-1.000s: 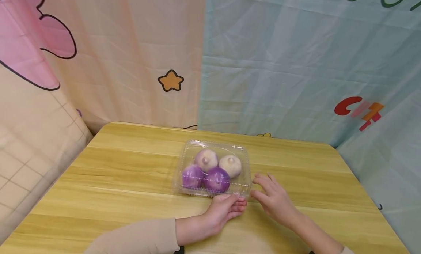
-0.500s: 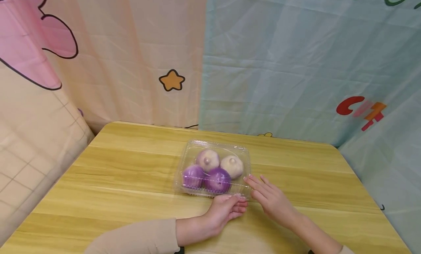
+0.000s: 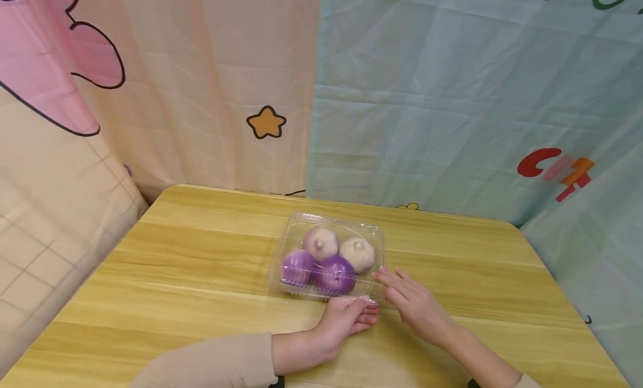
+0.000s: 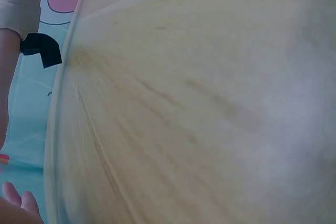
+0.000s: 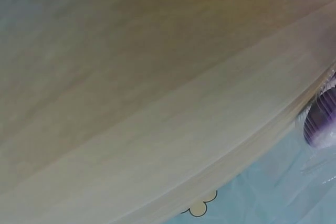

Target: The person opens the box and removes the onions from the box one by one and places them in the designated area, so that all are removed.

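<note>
Head view: my left hand (image 3: 337, 327) pinches the near edge of a clear box (image 3: 369, 286) between thumb and fingers; my right hand (image 3: 416, 305), fingers fairly straight, touches its right side. Four purple-and-white bulbs (image 3: 335, 276) lie inside. The box sits on a wooden table (image 3: 201, 254), before a printed curtain (image 3: 402, 109).

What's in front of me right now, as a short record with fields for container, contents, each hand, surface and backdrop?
Container: clear plastic box
Contents: four onion-like bulbs, two purple nearer the person, two paler behind
Left hand: at the box's near edge, toward its right corner; how firmly it grips is unclear
Right hand: fingers extended, fingertips at the box's right side
Surface: wood-grain table
Backdrop: peach and pale-blue curtain, orange star printed on the peach part
</note>
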Demonstrator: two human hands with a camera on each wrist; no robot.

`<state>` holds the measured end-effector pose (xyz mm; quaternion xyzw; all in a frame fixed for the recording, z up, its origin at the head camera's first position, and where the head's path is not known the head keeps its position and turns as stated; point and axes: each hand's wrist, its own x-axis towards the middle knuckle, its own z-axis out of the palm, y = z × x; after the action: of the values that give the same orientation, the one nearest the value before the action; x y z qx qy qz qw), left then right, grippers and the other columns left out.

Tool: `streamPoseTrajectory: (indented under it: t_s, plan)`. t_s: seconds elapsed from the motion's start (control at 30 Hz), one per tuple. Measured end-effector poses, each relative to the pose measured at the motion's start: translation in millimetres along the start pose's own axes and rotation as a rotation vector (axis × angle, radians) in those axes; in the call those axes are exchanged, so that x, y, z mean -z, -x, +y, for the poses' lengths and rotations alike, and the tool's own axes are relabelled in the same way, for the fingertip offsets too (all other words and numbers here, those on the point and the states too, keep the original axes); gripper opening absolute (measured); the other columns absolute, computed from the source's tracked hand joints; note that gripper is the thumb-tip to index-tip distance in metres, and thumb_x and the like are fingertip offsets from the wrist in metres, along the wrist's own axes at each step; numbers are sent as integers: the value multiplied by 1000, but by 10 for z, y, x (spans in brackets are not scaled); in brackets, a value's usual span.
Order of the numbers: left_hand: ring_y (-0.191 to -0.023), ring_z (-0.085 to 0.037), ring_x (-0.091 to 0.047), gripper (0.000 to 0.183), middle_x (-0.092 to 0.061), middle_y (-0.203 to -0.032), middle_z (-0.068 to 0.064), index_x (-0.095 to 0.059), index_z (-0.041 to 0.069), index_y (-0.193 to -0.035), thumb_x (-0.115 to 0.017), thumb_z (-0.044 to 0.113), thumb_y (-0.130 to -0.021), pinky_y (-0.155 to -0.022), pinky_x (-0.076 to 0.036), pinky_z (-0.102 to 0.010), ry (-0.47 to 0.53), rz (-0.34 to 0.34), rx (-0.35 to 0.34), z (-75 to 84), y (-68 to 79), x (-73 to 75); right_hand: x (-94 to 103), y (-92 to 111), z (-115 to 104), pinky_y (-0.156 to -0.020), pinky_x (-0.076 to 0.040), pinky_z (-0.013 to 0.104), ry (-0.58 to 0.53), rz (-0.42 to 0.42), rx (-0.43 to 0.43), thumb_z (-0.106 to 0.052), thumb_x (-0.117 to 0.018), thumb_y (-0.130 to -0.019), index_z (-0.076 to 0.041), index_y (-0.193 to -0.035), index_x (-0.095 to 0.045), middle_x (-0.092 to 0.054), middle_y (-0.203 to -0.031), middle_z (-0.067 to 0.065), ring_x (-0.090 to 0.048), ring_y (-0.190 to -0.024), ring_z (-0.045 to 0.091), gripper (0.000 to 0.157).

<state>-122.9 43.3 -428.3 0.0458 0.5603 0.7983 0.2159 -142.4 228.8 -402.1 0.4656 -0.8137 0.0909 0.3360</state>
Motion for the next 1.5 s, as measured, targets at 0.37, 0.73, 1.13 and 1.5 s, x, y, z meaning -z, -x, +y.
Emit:
streamPoseTrajectory:
  t_s: [0.37, 0.73, 1.13, 1.5]
  plan:
    - [-74, -14, -64, 28, -64, -100, -26, -59, -16, -106, -45, 6, -94, -77, -54, -33, -17, 36, -11, -40, 14, -23, -50, -8, -5, -88, -48, 39, -43, 69, -11, -11, -29, -101, -7, -76, -57, -65, -110, 13, -64, -97, 30, 38]
    - [-75, -15, -64, 28, -66, -97, -22, -61, -15, -102, -45, 7, -94, -77, -54, -32, -27, 33, -11, -22, 21, -39, -36, -14, 3, -83, -51, 37, -38, 73, -18, -10, -28, -101, -7, -75, -57, -67, -106, 12, -65, -92, 30, 39]
    - [-73, -15, -64, 27, -66, -94, -22, -62, -15, -97, -45, 5, -94, -76, -54, -32, -45, 37, -16, -34, 17, -40, -61, -25, 11, -79, -52, 35, -45, 123, 20, -7, -31, -100, -6, -76, -58, -67, -102, 13, -66, -89, 29, 36]
    - [-71, -12, -63, 28, -66, -90, -19, -62, -15, -95, -48, 9, -94, -75, -54, -30, -26, 27, -10, 44, 25, -54, -78, -41, 42, -79, -52, 34, -62, 144, 42, -5, -31, -99, -5, -75, -58, -67, -101, 13, -66, -89, 29, 36]
